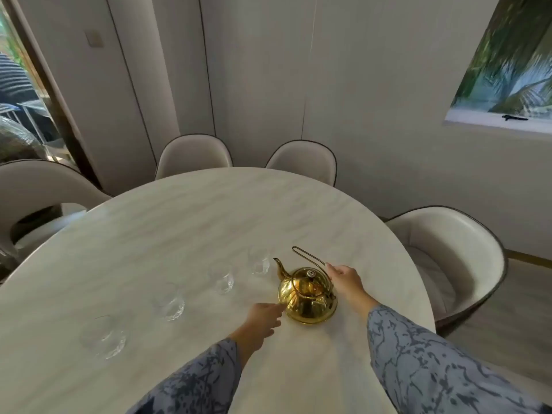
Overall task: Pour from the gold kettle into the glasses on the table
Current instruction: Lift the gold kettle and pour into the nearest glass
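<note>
A shiny gold kettle [307, 297] stands on the pale marble table [179, 228], spout pointing away to the left, its thin wire handle raised. My right hand [343, 279] reaches to the kettle's right side, fingers near the handle's base; contact is unclear. My left hand [263, 319] rests at the kettle's near-left side, fingertips close to or touching its body. Several clear glasses stand in a diagonal row left of the kettle: the nearest to the spout [259, 262], then another [222, 279], a third [168, 303], and the closest to me [104, 337].
Cream upholstered chairs ring the round table: two at the far side [194, 155] [303, 159], one at the right [448, 258], one at the left [38, 189]. A palm-tree picture [507, 64] hangs on the right wall.
</note>
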{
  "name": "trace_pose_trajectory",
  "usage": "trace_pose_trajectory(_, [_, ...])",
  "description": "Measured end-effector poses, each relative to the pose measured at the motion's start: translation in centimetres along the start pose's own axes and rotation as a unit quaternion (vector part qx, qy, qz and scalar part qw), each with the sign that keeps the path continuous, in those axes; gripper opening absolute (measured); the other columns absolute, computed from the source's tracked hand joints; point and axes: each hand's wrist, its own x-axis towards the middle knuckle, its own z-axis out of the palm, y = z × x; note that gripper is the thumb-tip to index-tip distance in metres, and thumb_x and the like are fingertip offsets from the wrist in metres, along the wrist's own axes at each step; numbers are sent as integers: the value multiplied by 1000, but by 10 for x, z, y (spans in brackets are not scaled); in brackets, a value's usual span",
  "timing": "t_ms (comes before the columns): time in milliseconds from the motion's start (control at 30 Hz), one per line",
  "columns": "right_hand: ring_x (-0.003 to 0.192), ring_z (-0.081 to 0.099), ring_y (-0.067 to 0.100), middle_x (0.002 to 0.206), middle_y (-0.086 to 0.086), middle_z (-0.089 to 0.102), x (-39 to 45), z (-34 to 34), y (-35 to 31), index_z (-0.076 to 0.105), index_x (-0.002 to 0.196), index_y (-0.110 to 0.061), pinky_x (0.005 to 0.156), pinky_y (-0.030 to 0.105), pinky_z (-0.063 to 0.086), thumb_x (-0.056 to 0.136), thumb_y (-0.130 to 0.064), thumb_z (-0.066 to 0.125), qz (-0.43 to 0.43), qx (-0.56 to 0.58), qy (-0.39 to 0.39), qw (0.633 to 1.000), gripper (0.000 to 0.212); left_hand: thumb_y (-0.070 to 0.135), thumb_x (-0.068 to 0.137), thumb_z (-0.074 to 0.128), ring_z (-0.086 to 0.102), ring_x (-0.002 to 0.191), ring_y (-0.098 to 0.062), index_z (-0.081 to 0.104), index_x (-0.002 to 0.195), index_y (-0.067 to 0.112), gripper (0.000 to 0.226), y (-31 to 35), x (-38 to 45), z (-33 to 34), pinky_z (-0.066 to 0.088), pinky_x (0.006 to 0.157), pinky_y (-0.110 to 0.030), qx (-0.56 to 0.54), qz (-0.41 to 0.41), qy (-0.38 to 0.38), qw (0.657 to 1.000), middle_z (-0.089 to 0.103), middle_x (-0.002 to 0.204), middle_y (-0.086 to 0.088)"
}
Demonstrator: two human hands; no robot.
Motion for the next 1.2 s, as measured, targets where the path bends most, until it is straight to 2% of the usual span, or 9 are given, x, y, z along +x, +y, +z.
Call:
trace_pose_trajectory(100, [84, 62, 20, 80, 1, 66, 10, 6, 1, 68, 89, -8, 64, 26, 46, 97, -46, 53, -8, 6, -26, 1000, 41, 34, 89, 69, 63, 102, -25, 64, 122, 2, 46, 2, 22, 15, 49, 81, -33, 22, -19, 3, 1000, 63, 111, -10])
trace_pose_trajectory(267, [68, 62, 13, 65, 2, 66, 24, 12, 13, 65, 69, -9, 67, 26, 45, 91, -63, 50, 8, 35, -51, 998, 60, 43, 89, 66, 53, 123, -30, 48, 140, 6, 65, 3, 52, 33, 49, 98, -39, 4, -77, 16, 997, 54, 123, -9])
trace_pose_trajectory(433, [53, 52, 13, 48, 2, 51, 34, 20, 23, 49, 49, -11, 63, 23, 46, 90, -58, 56, -2, 75, -34, 997, 63, 53, 82, 70, 46, 133, -33, 24, 152, 12, 93, -4, 73, 42, 48, 102, -46, -79, -115, 7, 990, 41, 149, -14])
trace_pose_trajectory(567, [41, 42, 7, 45, 1, 44, 42, 28, 23, 46, 49, -9, 54, 19, 43, 86, -56, 64, 3, 115, -31, 993, 62, 66, 67, 74, 43, 136, -31, 28, 149, 17, 106, -6, 86, 49, 46, 103, -49, -112, -119, -5, 987, 40, 152, -11])
trace_pose_trajectory(700, [44, 38, 8, 42, -4, 42, 41, 35, 24, 47, 49, -9, 56, 24, 41, 83, -49, 72, 27, 181, 5, 983, 58, 62, 66, 78, 48, 128, -28, 32, 143, 18, 100, -9, 96, 56, 47, 102, -50, -129, -111, -5, 985, 46, 144, -9])
trace_pose_trajectory(800, [46, 38, 9, 41, -4, 40, 37, 37, 22, 46, 47, -9, 58, 24, 43, 83, -43, 75, 35, 218, 35, 975, 57, 57, 71, 77, 57, 105, -20, 37, 133, 17, 85, -8, 98, 61, 53, 82, -37, -111, -103, 10, 988, 55, 124, -7])
trace_pose_trajectory(900, [47, 37, 9, 44, -1, 40, 33, 37, 17, 46, 48, -9, 57, 24, 43, 83, -40, 75, 24, 234, 48, 971, 56, 58, 71, 77, 59, 89, -13, 41, 124, 16, 76, -6, 96, 63, 49, 62, -27, -102, -96, 14, 990, 59, 115, -6])
trace_pose_trajectory(1100, [49, 44, 12, 47, 0, 44, 37, 31, -7, 48, 51, -10, 56, 24, 44, 88, -40, 70, -31, 197, 28, 979, 53, 61, 72, 74, 63, 111, -27, 50, 126, 15, 75, 9, 96, 58, 55, 78, -36, -121, -84, 8, 989, 64, 121, -10])
trace_pose_trajectory(1200, [48, 43, 13, 45, -1, 42, 42, 31, -23, 48, 52, -10, 55, 26, 43, 88, -43, 69, -67, 171, 10, 983, 53, 64, 68, 75, 65, 110, -28, 46, 132, 17, 84, 19, 95, 55, 58, 72, -36, -151, -81, -4, 985, 61, 126, -11])
